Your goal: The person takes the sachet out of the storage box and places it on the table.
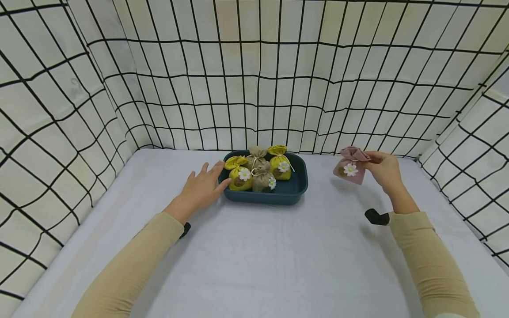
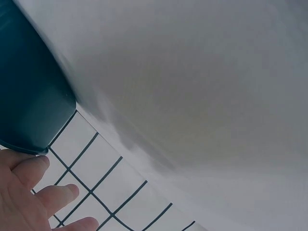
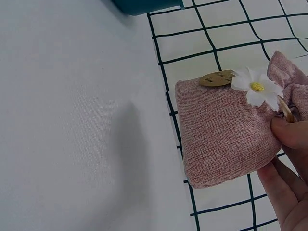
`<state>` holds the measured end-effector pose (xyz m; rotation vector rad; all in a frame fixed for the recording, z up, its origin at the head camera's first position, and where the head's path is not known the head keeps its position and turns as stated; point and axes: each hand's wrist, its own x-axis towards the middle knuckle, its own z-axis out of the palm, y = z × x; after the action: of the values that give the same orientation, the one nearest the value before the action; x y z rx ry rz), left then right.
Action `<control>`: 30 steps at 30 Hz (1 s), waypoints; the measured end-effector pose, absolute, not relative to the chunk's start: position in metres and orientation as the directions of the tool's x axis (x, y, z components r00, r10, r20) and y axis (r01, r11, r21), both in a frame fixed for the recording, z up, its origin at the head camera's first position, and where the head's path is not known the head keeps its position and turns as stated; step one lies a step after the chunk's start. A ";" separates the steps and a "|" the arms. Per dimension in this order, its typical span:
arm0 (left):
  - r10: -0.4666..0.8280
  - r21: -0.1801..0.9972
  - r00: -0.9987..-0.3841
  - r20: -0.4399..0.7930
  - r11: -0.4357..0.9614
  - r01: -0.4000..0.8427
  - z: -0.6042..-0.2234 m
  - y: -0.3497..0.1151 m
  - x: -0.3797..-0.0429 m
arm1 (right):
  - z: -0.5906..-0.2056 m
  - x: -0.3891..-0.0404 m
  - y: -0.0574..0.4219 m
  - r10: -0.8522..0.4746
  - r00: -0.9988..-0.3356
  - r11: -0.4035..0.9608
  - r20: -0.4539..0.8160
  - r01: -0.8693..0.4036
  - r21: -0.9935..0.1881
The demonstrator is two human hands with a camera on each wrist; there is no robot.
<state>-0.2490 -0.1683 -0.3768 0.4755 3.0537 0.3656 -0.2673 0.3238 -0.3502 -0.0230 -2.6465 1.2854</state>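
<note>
One pink drawstring pouch [image 1: 351, 165] is pinched at its gathered neck by the right hand [image 1: 385, 170], right of centre in the head view; probably best held just there, so the daisy [image 1: 350, 169] doesn't get squashed. Mid-frame, the teal tray [image 1: 262, 198] is touched at its left end by the left hand [image 1: 203, 187], fingers spread. Left wrist view: spread fingers are seen, lower left. Right wrist view: neck's pointed right, long axis tilted slightly up that way.

No readable text or numbers.
</note>
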 end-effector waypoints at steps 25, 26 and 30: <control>0.300 0.223 -0.954 0.006 0.929 0.294 -0.378 -0.168 -0.250 | -0.365 -0.288 0.342 0.150 -0.980 0.554 0.130 -0.025 -0.832; 0.300 0.224 -0.954 0.005 0.929 0.294 -0.378 -0.168 -0.250 | -0.365 -0.289 0.343 0.150 -0.980 0.547 0.130 -0.028 -0.837; 0.301 0.228 -0.954 0.001 0.929 0.293 -0.377 -0.168 -0.250 | -0.367 -0.292 0.346 0.161 -0.979 0.532 0.124 -0.020 -0.847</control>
<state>-0.2497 -0.1680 -0.3772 0.4704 3.0512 0.3518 -0.2921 0.3458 -0.3673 -0.1200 -2.5811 1.4306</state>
